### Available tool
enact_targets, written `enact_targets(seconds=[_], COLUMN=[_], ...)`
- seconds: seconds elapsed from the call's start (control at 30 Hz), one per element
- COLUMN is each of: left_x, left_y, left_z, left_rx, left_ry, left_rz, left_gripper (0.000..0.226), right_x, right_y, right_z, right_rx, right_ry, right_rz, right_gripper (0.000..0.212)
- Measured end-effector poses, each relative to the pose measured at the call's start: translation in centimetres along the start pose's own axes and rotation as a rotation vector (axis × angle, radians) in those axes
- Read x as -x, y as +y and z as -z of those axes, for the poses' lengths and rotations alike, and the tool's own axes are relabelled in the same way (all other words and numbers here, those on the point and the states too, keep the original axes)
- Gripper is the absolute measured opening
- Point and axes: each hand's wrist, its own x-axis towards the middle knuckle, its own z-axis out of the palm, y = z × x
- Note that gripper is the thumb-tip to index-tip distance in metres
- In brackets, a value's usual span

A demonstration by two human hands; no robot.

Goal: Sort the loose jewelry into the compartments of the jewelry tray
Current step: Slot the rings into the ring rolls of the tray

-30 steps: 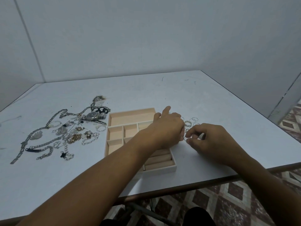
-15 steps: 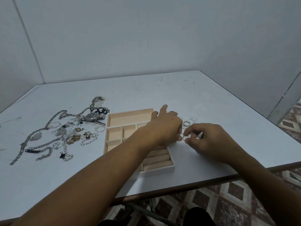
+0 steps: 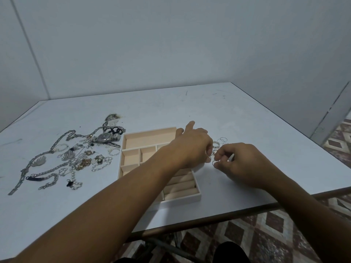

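So here's where I'm at: the jewelry tray (image 3: 182, 199) sits in the middle of the bench (image 3: 190, 103), and the loose rings (image 3: 221, 142) are in a little scatter just off its 3 o'clock side. My right hand (image 3: 241, 166) has a pinch grip on one thin ring (image 3: 214, 162), thumb against fingertip, at the near edge of that scatter. The left hand (image 3: 191, 147) reaches across the tray to the same spot, fingers curled down over the rings with the index sticking out toward 12. I can't tell whether that grip has anything in it. The rings look like bare wire hoops, so my guess is featherweight, stiff, slick on the smooth top, and easy to flick away or bend if squeezed. I'd take each one by the band, fingertips only. The padded ring rolls (image 3: 180, 186) at the tray's 5 o'clock corner look like their home. The tangle of chains (image 3: 47, 170) and a watch (image 3: 105, 137) sit out at 9 o'clock, floppy stuff that'll probably snag.
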Motion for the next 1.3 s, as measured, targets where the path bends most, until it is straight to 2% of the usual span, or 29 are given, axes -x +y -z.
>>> enact_targets(seconds=[0.23,0.47,0.6,0.83,1.03,1.3], left_x=[0.1,0.3,0.5,1.1,1.7,2.5], left_y=[0.2,0.1,0.0,-0.6,-1.2,-2.4], left_z=[0.0,-0.1,-0.3,0.7,1.5,2.5], left_rx=[0.042,0.053,0.104,0.164,0.256,0.269], left_ry=[-0.016,0.052,0.086,0.160,0.186,0.198], left_rz=[0.032,-0.011,-0.032,-0.022,0.006,0.047], left_gripper=[0.020,0.017,0.016,0.017,0.015,0.005], right_x=[0.1,0.8,1.1,1.2,1.0,-0.1], right_y=[-0.6,-1.2,-1.0,-0.5,-0.8,-1.3], right_z=[0.5,0.9,1.0,2.0,2.7,2.8], right_rx=[0.036,0.016,0.008,-0.144,-0.305,-0.366], right_ry=[-0.058,-0.062,-0.040,-0.013,-0.024,-0.049], right_rz=[-0.032,0.000,0.002,-0.043,-0.043,-0.028], right_gripper=[0.010,0.019,0.017,0.023,0.019,0.014])
